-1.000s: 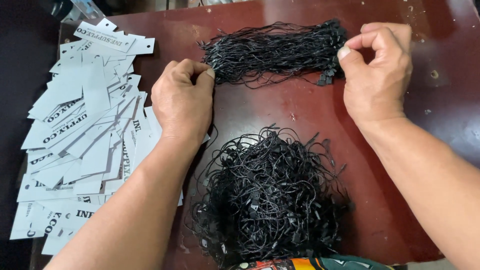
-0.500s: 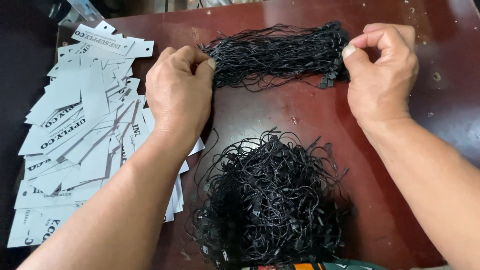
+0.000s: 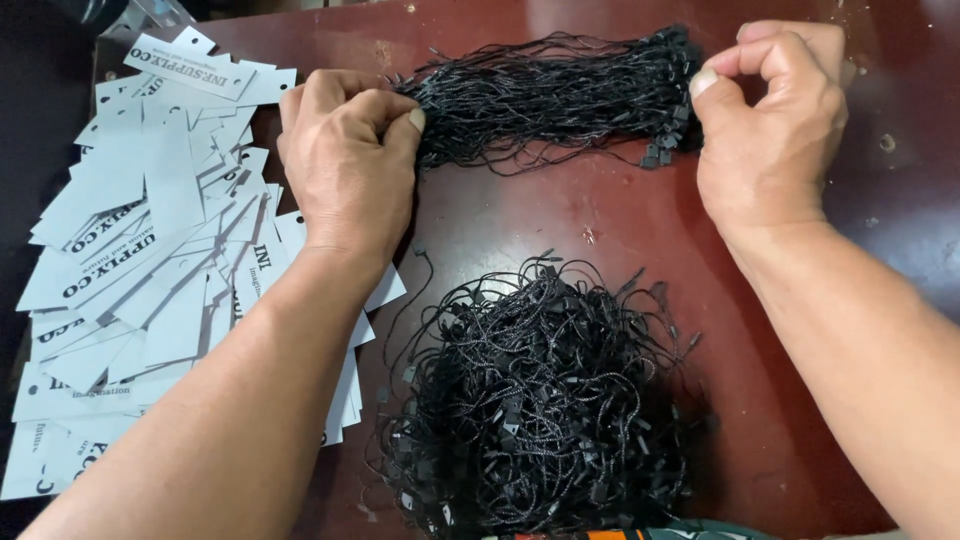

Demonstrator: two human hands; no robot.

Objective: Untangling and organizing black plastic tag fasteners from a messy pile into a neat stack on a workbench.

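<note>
glossy dark red-brown wooden table (image 3: 560, 215), scuffed, with soft glare at the far edge

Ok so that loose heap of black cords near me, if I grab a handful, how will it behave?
Probably floppy: the heap is thin looped cords lying every way, so strands would droop. It likely comes up in a snagged clump, since loops cross and carry small plastic ends. It looks light, unlike the straightened bundle between your left hand and right hand.

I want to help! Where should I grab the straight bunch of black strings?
Probably at its two ends, from above. The straight bundle lies flat and stretched sideways, so the left hand pinches one end, the right hand the clasp end.
</note>
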